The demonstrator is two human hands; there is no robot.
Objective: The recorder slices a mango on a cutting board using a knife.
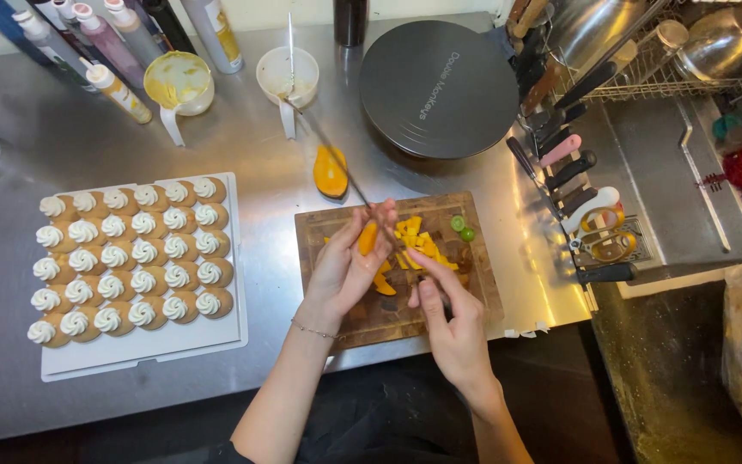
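My left hand (343,268) holds a slice of orange mango (368,238) above a wooden cutting board (337,318). My right hand (450,320) grips the handle of a long thin knife (345,172). Its blade runs up and to the left, past the mango slice and my left fingers. Several yellow mango cubes (420,241) lie on the board just right of my left hand. Small orange peel pieces (384,284) rest between my two hands. Two green lime slices (462,228) sit at the board's far right corner.
A mango half (330,170) lies on the steel counter beyond the board. At left is a white tray (143,348) of cream-topped tartlets. Squeeze bottles (118,90), a yellow-smeared cup (178,82), a white cup (288,76) and a black round lid (438,86) stand behind. Knives (570,172) and a dish rack (689,51) are at right.
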